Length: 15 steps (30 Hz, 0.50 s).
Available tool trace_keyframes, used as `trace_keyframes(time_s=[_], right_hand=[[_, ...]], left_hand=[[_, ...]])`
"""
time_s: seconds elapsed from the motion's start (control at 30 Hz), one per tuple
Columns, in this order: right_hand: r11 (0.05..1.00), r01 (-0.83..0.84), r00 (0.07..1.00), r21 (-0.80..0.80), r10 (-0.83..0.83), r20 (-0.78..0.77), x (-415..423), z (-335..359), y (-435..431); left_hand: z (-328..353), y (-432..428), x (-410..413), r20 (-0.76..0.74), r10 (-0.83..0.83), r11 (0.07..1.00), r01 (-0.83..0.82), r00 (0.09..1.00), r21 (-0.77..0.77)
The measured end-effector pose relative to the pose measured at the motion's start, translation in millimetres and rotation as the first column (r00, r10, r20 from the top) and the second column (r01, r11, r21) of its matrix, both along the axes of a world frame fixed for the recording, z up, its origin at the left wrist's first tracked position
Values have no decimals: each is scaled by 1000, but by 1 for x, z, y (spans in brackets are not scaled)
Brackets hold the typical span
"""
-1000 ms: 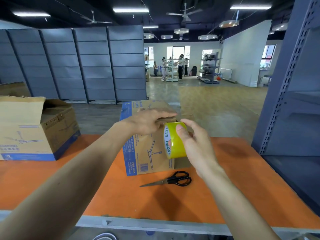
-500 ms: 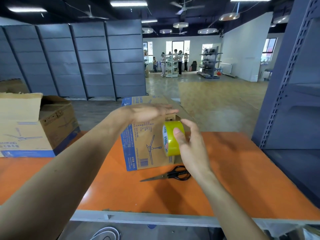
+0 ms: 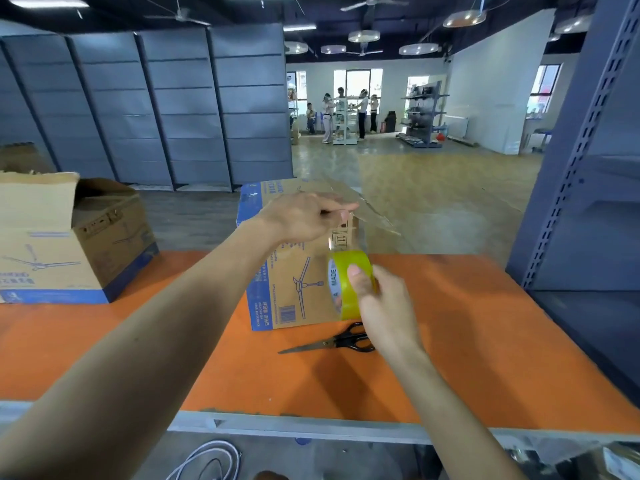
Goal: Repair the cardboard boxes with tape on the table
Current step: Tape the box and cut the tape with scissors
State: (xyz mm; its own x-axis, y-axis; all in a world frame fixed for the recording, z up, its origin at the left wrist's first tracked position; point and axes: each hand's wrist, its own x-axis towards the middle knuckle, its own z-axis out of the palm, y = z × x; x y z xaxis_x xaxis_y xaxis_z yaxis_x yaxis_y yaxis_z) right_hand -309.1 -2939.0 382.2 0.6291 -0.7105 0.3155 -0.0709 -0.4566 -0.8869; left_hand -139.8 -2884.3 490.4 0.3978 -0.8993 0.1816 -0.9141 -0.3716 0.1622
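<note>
Tape roll (image 3: 349,284) lower than before in clenched right hand (image 3: 384,306); left hand (image 3: 301,216) fingers (image 3: 341,211) pinching the tape end above box (image 3: 294,289).

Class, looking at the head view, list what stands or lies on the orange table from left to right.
Open box → closed box → scissors

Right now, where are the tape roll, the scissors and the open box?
tape roll (image 3: 349,285): head view, yellow outer band.
scissors (image 3: 356,341): head view, black handles.
open box (image 3: 45,258): head view, front face.
</note>
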Motion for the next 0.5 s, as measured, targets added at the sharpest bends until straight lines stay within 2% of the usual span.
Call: trace_keyframes(time_s=[0.1, 0.37, 0.5], right_hand=[[999, 46, 998, 1, -46, -33, -4, -1, -1], [993, 74, 981, 87, -57, -184, 6, 6, -14], [996, 24, 986, 83, -10, -166, 8, 0, -14]], left_hand=[[-1, -1, -2, 9, -1, 1000, 0, 1000, 16], [-10, 0, 3, 197, -5, 999, -3, 980, 42], [-11, -3, 1, 267, 18, 999, -26, 964, 25]])
